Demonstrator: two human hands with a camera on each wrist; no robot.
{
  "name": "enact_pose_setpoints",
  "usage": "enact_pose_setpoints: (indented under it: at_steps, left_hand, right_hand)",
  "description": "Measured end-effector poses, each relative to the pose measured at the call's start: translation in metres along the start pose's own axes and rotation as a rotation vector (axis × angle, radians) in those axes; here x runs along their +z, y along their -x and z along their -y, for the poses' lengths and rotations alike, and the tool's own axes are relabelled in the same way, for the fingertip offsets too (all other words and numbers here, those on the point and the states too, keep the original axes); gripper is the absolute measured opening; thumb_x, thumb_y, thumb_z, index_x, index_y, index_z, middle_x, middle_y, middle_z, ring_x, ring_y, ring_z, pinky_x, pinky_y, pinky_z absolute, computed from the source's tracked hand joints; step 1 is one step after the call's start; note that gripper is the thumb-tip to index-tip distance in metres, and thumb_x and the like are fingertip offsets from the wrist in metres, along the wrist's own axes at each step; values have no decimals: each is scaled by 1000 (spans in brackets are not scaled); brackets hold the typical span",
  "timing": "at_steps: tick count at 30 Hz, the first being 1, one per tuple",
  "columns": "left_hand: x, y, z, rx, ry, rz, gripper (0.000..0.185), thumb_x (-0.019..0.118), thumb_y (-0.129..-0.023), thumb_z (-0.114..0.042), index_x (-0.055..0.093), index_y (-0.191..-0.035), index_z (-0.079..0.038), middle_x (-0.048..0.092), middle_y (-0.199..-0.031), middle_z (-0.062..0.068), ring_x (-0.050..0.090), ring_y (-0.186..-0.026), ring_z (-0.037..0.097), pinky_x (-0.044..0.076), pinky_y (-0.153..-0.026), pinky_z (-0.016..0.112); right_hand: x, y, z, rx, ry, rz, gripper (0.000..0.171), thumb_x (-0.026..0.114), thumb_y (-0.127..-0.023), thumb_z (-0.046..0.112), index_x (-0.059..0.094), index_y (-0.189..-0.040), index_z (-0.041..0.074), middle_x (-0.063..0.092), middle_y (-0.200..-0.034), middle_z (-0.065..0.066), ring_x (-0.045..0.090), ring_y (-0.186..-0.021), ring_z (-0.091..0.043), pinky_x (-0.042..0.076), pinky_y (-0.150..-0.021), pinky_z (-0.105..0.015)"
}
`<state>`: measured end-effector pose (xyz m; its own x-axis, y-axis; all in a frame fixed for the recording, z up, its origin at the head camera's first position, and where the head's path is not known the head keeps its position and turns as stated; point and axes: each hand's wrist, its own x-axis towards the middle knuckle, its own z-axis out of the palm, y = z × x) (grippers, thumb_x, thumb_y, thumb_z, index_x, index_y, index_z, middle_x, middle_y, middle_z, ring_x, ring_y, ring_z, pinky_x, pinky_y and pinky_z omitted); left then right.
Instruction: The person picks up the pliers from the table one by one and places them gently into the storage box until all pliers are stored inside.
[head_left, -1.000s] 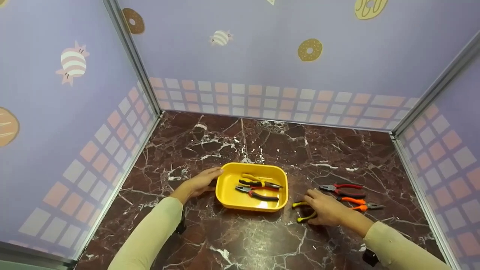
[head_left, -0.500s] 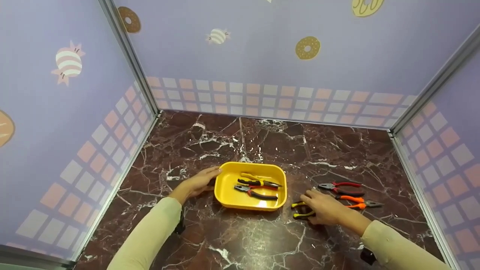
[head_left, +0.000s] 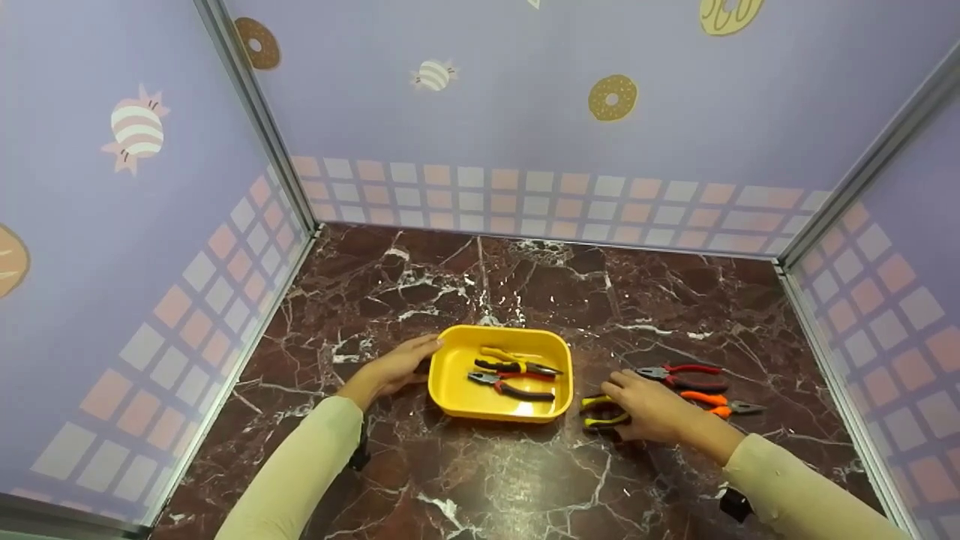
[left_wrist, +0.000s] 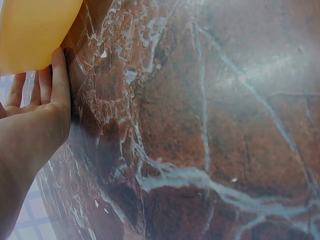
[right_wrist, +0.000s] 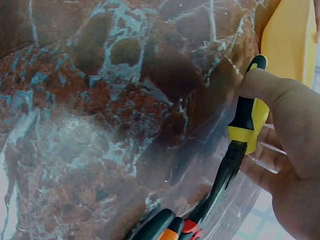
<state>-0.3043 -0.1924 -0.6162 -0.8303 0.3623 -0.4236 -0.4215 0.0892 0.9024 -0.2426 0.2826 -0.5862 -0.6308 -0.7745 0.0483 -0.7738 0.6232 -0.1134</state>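
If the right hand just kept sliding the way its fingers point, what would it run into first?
The right hand, gripping the yellow-and-black pliers, points leftward at the yellow tray. Its near right wall would likely be met first, probably by the plier handles, though the exact gap is hard to judge.

Left hand [left_wrist: 35, 112] seen at the lower left — straight fingers laid against the yellow tray [left_wrist: 35, 30] wall. Dark red marble surface [left_wrist: 210, 125] with pale veins fills the rest.
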Motion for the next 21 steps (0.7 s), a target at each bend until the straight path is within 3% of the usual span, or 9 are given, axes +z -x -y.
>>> enact_pose_setpoints:
  at_steps: [11, 21]
  left_hand:
    - [-1, -2, 2, 14, 5, 2, 61, 54, -113, -37, 38, -164, -9, 52, -156, 18, 57, -135, 30, 53, -110, 51]
    - [-2, -4, 4, 15, 9, 5, 61, 55, -112, -38, 40, -163, -8, 52, -156, 18, 57, -136, 30, 52, -111, 52]
  right_hand:
    - [-15, -7, -5, -11, 25, -2, 59, 96, -72, 25, 66, -120, 6, 58, -107, -5, 55, -95, -24, 55, -68, -41]
    - [-30, -12, -7, 25, 5, 2, 51, 95, -74, 24, 65, -113, 13, 51, -100, 2, 51, -87, -16, 51, -61, -36]
